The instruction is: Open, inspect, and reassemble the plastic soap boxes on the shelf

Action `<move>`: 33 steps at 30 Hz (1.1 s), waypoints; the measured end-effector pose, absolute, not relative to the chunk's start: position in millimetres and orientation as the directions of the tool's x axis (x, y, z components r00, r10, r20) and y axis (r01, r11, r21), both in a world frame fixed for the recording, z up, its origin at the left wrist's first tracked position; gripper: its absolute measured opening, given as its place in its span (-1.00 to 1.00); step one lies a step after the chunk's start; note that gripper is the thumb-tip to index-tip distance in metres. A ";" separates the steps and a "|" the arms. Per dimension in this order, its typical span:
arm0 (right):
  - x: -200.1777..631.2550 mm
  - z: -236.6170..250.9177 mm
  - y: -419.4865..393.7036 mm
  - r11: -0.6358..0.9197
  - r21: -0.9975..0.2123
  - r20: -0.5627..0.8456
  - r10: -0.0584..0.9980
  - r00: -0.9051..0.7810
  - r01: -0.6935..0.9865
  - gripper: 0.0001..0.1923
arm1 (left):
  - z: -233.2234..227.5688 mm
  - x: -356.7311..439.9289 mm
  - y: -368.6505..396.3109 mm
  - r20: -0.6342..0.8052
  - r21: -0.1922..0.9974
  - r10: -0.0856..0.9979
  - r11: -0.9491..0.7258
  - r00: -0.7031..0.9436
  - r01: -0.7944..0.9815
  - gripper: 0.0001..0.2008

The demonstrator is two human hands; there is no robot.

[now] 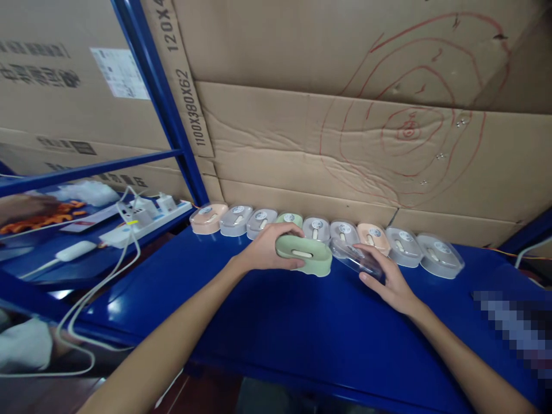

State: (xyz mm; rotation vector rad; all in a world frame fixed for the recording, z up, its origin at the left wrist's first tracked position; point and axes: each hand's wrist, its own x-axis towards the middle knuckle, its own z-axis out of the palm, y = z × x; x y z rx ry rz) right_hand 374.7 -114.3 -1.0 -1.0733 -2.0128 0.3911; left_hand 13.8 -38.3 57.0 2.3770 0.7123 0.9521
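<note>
My left hand (266,248) is closed around the left end of a light green soap box base (318,261), lifted over the table. The base is tilted towards me, with a pale oblong piece in its middle. In my right hand (390,280) a clear plastic lid (357,260) is pinched between thumb and fingers, apart from the base and just to its right. Behind both hands stands a row of several lidded soap boxes, among them a peach one (210,219), another green one (288,219) and a grey one (440,256) at the right end.
The blue table (276,328) runs up to a cardboard wall (276,132) with red rings drawn on it. Left of a blue post (172,121) lie a white power strip (146,224), cables and orange pieces (47,217) beside another person's hand (26,207). A pixelated patch covers the right.
</note>
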 end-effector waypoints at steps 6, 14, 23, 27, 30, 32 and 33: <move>371.9 -3.1 -116.3 0.603 -0.517 0.478 0.792 -0.379 0.608 -0.42 | 52.3 1.4 -26.0 0.562 0.693 0.672 -0.701 0.482 0.168 -0.48; 355.3 -10.7 -120.7 0.658 -0.208 0.456 0.720 -0.523 0.724 -0.23 | 41.2 15.6 -28.9 0.584 0.745 0.740 -0.652 0.333 0.142 -0.38; 348.3 -1.2 -129.4 0.676 -0.392 0.596 0.703 -0.388 0.624 0.02 | 27.4 50.4 -60.6 0.583 0.659 0.655 -0.727 0.481 0.192 -0.13; 339.7 -5.3 -134.4 0.689 -0.430 0.547 0.713 -0.439 0.583 0.12 | 20.1 63.8 -74.1 0.575 0.647 0.602 -0.749 0.554 0.143 -0.01; 335.9 -7.0 -136.8 0.706 -0.443 0.543 0.702 -0.461 0.553 0.05 | 17.4 65.9 -76.8 0.564 0.649 0.587 -0.750 0.580 0.128 0.06; 334.7 -5.8 -138.0 0.709 -0.463 0.556 0.700 -0.448 0.532 -0.02 | 17.8 64.9 -76.4 0.540 0.663 0.593 -0.737 0.597 0.133 0.11; 334.2 -4.8 -138.6 0.707 -0.477 0.562 0.702 -0.438 0.522 -0.05 | 18.4 64.3 -76.1 0.525 0.672 0.601 -0.727 0.602 0.140 0.12</move>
